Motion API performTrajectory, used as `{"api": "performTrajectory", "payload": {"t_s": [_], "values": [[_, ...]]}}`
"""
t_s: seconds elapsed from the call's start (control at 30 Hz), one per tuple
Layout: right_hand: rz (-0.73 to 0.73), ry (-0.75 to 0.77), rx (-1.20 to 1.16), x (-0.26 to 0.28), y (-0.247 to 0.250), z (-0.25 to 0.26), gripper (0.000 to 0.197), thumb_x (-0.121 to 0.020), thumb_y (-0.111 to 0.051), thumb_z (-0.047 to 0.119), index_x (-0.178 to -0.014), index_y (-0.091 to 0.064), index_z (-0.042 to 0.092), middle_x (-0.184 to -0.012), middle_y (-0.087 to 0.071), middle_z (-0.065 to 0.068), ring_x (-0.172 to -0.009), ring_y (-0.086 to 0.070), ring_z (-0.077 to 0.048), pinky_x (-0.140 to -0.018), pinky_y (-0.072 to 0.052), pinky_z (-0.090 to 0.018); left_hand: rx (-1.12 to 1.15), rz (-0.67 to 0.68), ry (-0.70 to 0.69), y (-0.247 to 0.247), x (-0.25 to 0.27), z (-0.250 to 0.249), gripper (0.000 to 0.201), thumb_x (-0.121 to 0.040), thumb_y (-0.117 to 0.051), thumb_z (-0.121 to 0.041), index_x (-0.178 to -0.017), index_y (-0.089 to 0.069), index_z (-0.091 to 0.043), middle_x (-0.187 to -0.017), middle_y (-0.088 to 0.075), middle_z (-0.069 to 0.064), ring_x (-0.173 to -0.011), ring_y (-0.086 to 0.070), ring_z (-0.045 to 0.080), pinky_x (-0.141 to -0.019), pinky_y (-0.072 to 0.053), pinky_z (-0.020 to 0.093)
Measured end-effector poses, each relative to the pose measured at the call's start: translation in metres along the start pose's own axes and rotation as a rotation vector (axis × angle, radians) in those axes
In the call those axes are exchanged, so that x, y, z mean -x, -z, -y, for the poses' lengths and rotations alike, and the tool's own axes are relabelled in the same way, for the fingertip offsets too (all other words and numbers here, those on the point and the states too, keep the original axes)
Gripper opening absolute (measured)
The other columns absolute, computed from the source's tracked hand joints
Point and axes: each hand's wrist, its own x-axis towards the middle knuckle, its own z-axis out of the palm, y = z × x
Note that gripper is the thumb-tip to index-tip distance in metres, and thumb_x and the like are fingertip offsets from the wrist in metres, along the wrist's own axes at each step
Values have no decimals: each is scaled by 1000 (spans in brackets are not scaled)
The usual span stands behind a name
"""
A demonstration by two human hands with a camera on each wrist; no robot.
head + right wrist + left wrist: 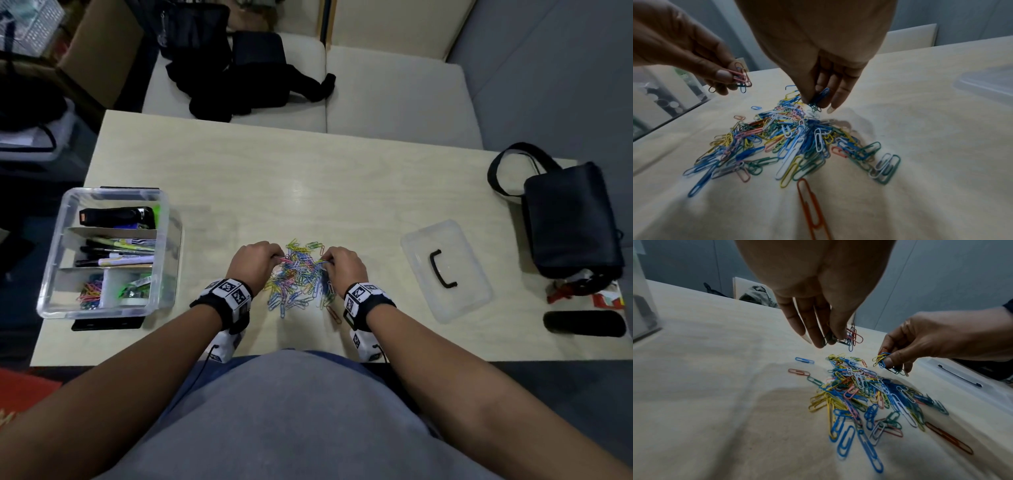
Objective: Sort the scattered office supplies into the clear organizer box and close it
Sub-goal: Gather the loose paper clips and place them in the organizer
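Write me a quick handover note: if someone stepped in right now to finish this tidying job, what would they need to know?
Left hand: fingers pinch a small bunch of paper clips lifted above the pile.
Right hand: fingers pinch a few clips at the far edge of the pile.
Pile of coloured clips: on the table between the hands; one orange clip lies apart, nearer the person.
Organizer box: open, at the left; it already holds a stapler, pens and some clips in its near-left compartment.
Lid: off, lying at the right.
Left: move the remaining clips into the box, then put on the lid.
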Motion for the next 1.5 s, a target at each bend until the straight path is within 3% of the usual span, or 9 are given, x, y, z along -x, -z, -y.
{"api": "performTrajectory", "payload": {"t_s": [0.3,0.47,0.7,0.97,1.1,1.2,1.27,1.4,1.5], "values": [[-134,0,-280,3,15,30,9,-88,-67,13,-94,-72,10,-88,-72,-6,-84,-67,-21,-76,-55,-32,218,-94,74,24,11,2,12,-91,-66,-30,-95,-73,-22,-89,-72,0,-83,-64,22,-72,-50,34],[-171,34,-398,4,19,67,4,-86,-70,13,-88,-72,13,-77,-68,2,-75,-64,-14,-71,-53,-26,307,-127,90,47,20,13,10,-89,-68,-27,-91,-74,-19,-69,-64,-7,-70,-59,17,-65,-42,27],[-137,144,-515,6,17,132,4,-84,-71,12,-86,-72,15,-70,-68,2,-65,-64,-14,-64,-52,-25,351,-222,157,79,42,41,8,-88,-69,-26,-90,-74,-20,-66,-62,-8,-68,-60,18,-63,-42,26],[-41,283,-556,8,-3,210,5,-84,-69,10,-87,-72,13,-69,-70,-5,-64,-66,-21,-68,-56,-37,304,-365,273,119,82,85,9,-88,-69,-25,-92,-74,-19,-74,-66,-6,-72,-59,15,-62,-38,26],[5,346,-567,12,-15,248,10,-84,-69,9,-83,-70,18,-67,-69,-5,-64,-66,-22,-69,-57,-40,353,-412,334,133,106,108,10,-88,-68,-27,-97,-74,-27,-81,-71,-11,-70,-65,7,-64,-54,27],[45,385,-556,14,-27,272,10,-83,-70,9,-84,-70,19,-69,-69,-4,-67,-67,-24,-70,-57,-43,327,-461,371,141,126,122,13,-89,-67,-19,-99,-74,-21,-84,-71,-8,-75,-65,9,-68,-49,23],[66,411,-541,15,-35,287,9,-82,-69,9,-86,-70,17,-70,-67,-1,-68,-66,-23,-70,-57,-39,302,-495,423,145,138,136,11,-88,-68,-22,-97,-74,-19,-87,-72,-2,-80,-66,18,-72,-49,27],[77,442,-520,18,-45,307,10,-83,-69,6,-91,-71,10,-74,-65,3,-67,-58,-10,-65,-47,-17,310,-500,522,149,154,157,8,-86,-69,-24,-92,-74,-23,-79,-72,-1,-75,-66,17,-70,-52,29],[91,459,-507,21,-53,319,8,-83,-70,8,-91,-72,9,-74,-65,5,-68,-59,-8,-68,-50,-21,214,-507,568,152,164,169,9,-86,-67,-22,-92,-73,-24,-85,-73,1,-80,-66,23,-73,-51,31]]}}
